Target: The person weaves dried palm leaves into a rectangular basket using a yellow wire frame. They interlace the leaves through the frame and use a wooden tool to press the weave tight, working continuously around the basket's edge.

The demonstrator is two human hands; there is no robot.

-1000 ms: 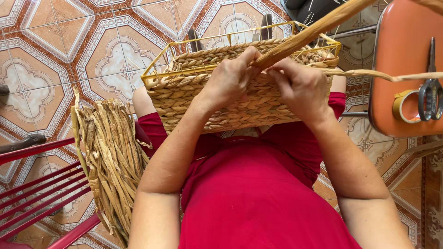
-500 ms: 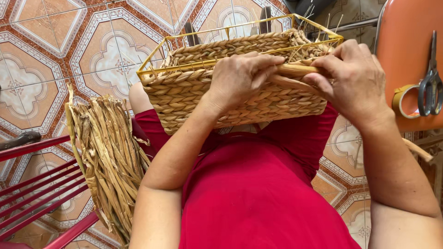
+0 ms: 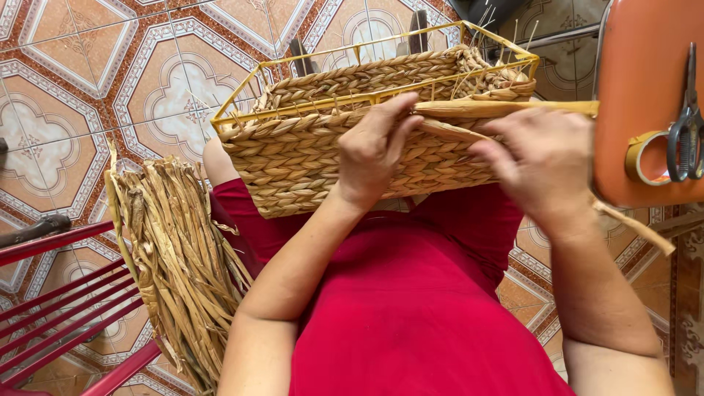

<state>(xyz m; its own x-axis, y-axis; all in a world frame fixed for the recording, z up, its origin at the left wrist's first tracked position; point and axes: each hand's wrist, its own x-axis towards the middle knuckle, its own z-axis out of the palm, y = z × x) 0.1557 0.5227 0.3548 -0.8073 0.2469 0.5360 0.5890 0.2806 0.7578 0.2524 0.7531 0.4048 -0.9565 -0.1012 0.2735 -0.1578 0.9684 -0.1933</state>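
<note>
A half-woven straw basket on a yellow wire frame rests on my lap, which is covered in red cloth. My left hand presses against the basket's near wall, its thumb and fingers pinching a flat dried straw strand at the rim. My right hand is shut on the same strand a little to the right; the strand runs rightwards along the rim. Its loose tail trails down past my right wrist.
A bundle of dried straw strands lies at my left side. A red metal rack is at lower left. An orange seat at right carries scissors and a tape roll. Patterned tiles cover the floor.
The strand, raised up to the right a second ago, has come down flat along the rim. My right hand moved right and lower, pulling it sideways. My left hand stayed on the basket.
</note>
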